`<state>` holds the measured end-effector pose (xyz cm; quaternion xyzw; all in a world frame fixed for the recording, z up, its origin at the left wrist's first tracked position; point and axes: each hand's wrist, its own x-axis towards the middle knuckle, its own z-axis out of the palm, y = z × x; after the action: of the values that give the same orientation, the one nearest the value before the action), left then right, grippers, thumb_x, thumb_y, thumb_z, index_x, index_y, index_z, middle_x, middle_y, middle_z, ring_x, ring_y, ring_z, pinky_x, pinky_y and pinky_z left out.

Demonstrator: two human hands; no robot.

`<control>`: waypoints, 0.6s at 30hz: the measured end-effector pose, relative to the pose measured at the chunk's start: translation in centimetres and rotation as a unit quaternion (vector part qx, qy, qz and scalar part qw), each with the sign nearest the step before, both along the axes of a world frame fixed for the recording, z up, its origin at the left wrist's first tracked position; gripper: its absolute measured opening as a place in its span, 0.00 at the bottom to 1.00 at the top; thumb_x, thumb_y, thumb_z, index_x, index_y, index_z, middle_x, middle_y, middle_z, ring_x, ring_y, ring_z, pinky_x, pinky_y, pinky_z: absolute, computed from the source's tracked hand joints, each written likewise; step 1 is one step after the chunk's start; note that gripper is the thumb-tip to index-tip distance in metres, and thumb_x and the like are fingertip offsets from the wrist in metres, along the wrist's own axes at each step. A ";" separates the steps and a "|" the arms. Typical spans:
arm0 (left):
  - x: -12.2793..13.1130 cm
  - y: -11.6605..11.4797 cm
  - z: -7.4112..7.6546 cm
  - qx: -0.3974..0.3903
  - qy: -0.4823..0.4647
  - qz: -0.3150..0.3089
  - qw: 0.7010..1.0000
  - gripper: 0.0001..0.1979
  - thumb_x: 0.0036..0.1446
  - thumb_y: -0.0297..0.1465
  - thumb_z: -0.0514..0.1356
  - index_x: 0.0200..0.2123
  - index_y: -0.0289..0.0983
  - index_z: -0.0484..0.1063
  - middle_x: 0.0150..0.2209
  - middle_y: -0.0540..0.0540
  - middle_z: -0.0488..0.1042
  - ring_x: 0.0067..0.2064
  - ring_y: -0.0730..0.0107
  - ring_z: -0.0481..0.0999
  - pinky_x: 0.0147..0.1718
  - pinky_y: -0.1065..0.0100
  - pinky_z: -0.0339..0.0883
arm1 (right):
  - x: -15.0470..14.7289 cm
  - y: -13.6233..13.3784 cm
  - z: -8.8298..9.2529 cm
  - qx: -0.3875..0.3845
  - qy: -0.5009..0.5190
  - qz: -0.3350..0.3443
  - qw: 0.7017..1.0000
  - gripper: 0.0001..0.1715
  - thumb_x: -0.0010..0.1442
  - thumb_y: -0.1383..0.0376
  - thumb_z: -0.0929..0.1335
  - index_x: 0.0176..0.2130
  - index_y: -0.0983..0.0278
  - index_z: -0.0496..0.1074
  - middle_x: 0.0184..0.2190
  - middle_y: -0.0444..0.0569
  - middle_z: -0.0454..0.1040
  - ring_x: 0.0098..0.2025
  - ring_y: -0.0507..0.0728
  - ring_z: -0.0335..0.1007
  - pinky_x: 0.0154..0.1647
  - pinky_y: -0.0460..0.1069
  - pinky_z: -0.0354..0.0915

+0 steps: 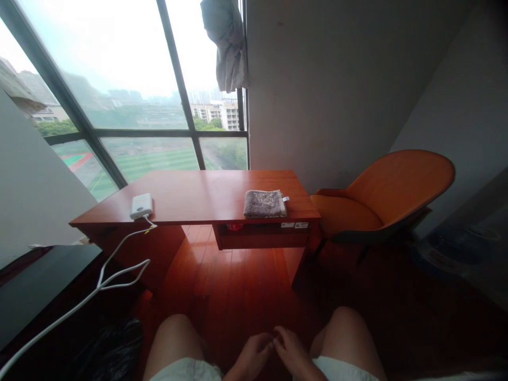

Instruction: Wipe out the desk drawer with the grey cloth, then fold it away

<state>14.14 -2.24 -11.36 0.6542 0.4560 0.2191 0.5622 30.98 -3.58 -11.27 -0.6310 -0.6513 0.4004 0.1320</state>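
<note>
My left hand [254,355] and my right hand [291,350] are between my knees, low in the head view, with their fingertips touching. The fingers of both hands are loosely bent and reach toward each other, and I see nothing held in them. Beyond them stands a reddish-brown desk [198,196]. On its right front part lies a folded grey-brown towel [265,204] with a small white tag. A white power bank [142,205] rests near the desk's left front edge, with a white cable [115,254] plugged into it. Both hands are well apart from these things.
Under the desktop is an open shelf [262,239] with small white items and something red. An orange chair [397,180] stands to the right. The cable trails left past a dark flat surface [47,291] and a black plastic bag [115,349]. Behind the desk are large windows.
</note>
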 end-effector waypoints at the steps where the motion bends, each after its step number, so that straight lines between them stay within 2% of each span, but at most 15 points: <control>1: -0.1 0.0 0.0 -0.002 0.001 -0.001 1.000 0.13 0.58 0.34 0.53 0.37 0.36 0.76 0.37 0.47 0.78 0.40 0.64 0.73 0.39 0.69 0.64 | -0.1 0.1 -0.1 -0.003 0.000 -0.001 1.000 0.25 0.60 0.60 0.58 0.54 0.65 0.68 0.52 0.56 0.72 0.54 0.59 0.68 0.53 0.50 0.60; 9: -1.0 0.4 -0.2 -0.012 0.034 -0.003 0.999 0.13 0.55 0.30 0.52 0.34 0.36 0.76 0.35 0.48 0.78 0.39 0.64 0.73 0.38 0.70 0.64 | -0.5 0.2 0.2 -0.039 0.007 0.028 0.999 0.16 0.57 0.64 0.62 0.41 0.61 0.75 0.41 0.51 0.78 0.44 0.56 0.72 0.45 0.47 0.61; 15: -0.5 0.5 -0.6 -0.022 -0.011 0.009 1.000 0.12 0.51 0.28 0.54 0.35 0.37 0.77 0.37 0.47 0.78 0.41 0.62 0.75 0.41 0.68 0.65 | -0.7 0.0 -0.2 -0.018 -0.004 0.018 1.000 0.18 0.59 0.63 0.59 0.35 0.63 0.77 0.36 0.54 0.79 0.39 0.58 0.74 0.37 0.49 0.61; 18: -0.6 0.4 -0.7 -0.039 -0.035 0.011 0.999 0.11 0.50 0.29 0.57 0.36 0.37 0.77 0.37 0.46 0.78 0.41 0.61 0.75 0.41 0.67 0.65 | -0.7 0.1 -0.7 -0.009 -0.028 0.012 0.999 0.16 0.57 0.66 0.60 0.34 0.63 0.76 0.36 0.53 0.79 0.40 0.58 0.74 0.38 0.49 0.61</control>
<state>13.55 -1.82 -12.07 0.6187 0.4518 0.2298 0.6002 30.24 -3.53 -11.99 -0.6355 -0.6583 0.3900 0.1031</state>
